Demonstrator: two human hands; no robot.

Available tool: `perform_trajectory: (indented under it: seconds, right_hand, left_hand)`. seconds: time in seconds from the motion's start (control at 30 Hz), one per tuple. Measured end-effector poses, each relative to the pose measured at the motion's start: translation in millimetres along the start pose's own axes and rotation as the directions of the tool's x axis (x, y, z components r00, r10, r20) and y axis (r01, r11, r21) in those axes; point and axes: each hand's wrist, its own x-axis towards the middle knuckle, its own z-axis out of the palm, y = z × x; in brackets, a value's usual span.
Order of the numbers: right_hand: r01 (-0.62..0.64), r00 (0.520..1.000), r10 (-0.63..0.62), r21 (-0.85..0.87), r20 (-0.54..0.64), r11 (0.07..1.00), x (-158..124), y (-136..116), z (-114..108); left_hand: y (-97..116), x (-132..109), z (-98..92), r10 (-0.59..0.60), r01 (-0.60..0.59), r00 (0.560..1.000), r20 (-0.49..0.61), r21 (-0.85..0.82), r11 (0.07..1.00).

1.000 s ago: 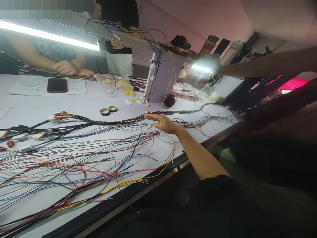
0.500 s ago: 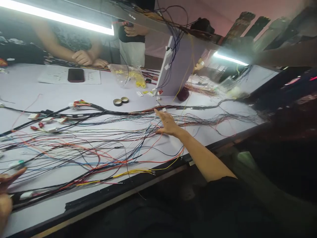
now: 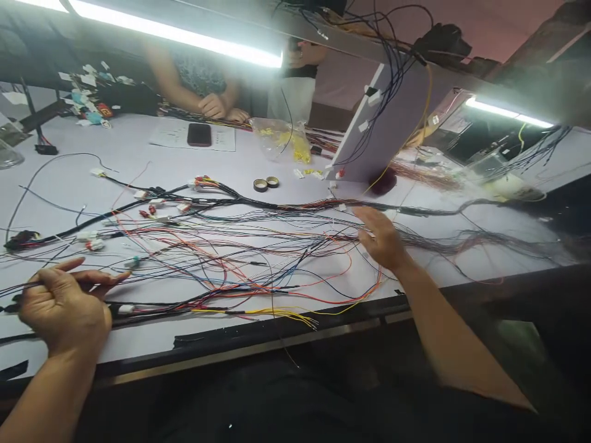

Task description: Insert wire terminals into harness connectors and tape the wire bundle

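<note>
Loose wires (image 3: 240, 249) in black, red, blue and white stretch along the white table. My left hand (image 3: 67, 304) is at the left, its fingers partly curled around thin dark wires, with one finger stretched toward a small teal connector (image 3: 133, 263). At the right, my right hand (image 3: 381, 239) is over the wire bundle with fingers extended and thumb apart, holding nothing visible. Just beyond its fingertips runs a black-wrapped wiring harness (image 3: 258, 203). A white connector (image 3: 125, 309) lies near my left wrist, and yellow wire ends (image 3: 295, 317) lie near the front edge.
Two tape rolls (image 3: 266, 184) sit behind the harness. Farther back are a phone (image 3: 199, 135) on paper, a bag of yellow parts (image 3: 286, 141) and another person's hands (image 3: 221, 109). An upright white panel (image 3: 364, 135) stands at the back right. A lamp (image 3: 184, 40) hangs overhead.
The view has swung left, bringing my left hand and more connectors into sight. My right hand stays over the wires, its fingers now more level. The left hand's fingers have curled around wires.
</note>
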Motion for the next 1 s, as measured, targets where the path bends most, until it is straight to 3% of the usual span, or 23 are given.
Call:
perform_trajectory:
  seconds: [0.07, 0.1, 0.13, 0.2, 0.27, 0.37, 0.5, 0.63, 0.73, 0.83, 0.93, 1.0]
  right_hand:
    - [0.044, 0.996, -0.040, 0.048, -0.085, 0.998, 7, -65, 4]
    - [0.138, 0.988, -0.132, 0.081, -0.080, 0.987, 8, -96, 13]
    - [0.239, 0.971, -0.238, 0.083, -0.026, 0.967, 6, -123, 26]
    - [0.297, 0.944, -0.300, 0.039, 0.136, 0.954, -3, -157, 57]
    - [0.182, 0.948, -0.161, -0.052, 0.274, 0.982, -16, -159, 85]
    - [0.126, 0.894, -0.067, -0.104, 0.443, 0.987, -32, -123, 101]
    - [0.163, 0.852, -0.110, -0.058, 0.512, 0.985, -41, -73, 90]
    - [0.140, 0.873, -0.134, 0.022, 0.469, 0.990, -36, -62, 74]
    - [0.149, 0.926, -0.162, 0.064, 0.341, 0.987, -21, -90, 60]
    - [0.249, 0.924, -0.274, 0.123, 0.268, 0.961, -3, -149, 60]
    - [0.337, 0.891, -0.369, 0.160, 0.263, 0.928, 8, -206, 87]
    - [0.311, 0.906, -0.331, 0.116, 0.262, 0.943, 8, -224, 111]
  left_hand:
    - [-4, 1, -1.9, 0.012, -0.013, 1.000, -0.010, -0.055, 0.998]
    - [-6, 1, -3.0, 0.013, -0.014, 1.000, -0.008, -0.067, 0.998]
    - [-7, 1, -4.1, 0.013, -0.013, 1.000, -0.002, -0.064, 0.998]
    - [-9, 1, -5.9, 0.021, -0.020, 1.000, 0.010, -0.064, 0.998]
    - [-9, -1, -6.9, 0.033, -0.032, 0.999, 0.019, -0.050, 0.998]
    - [-7, -3, -6.6, 0.062, -0.062, 0.998, -0.008, 0.029, 0.998]
    - [-7, -5, -5.0, 0.049, -0.049, 0.999, -0.022, 0.025, 0.999]
    - [-5, 1, -6.6, 0.016, -0.017, 1.000, -0.015, -0.053, 0.998]
    - [7, 4, -11.2, -0.053, 0.056, 0.998, 0.024, -0.163, 0.985]
    - [21, -2, -17.2, -0.142, 0.152, 0.988, 0.056, -0.266, 0.952]
    - [23, -18, -23.9, -0.246, 0.270, 0.963, 0.114, -0.304, 0.914]
    - [17, -31, -28.7, -0.256, 0.290, 0.953, 0.163, -0.239, 0.927]
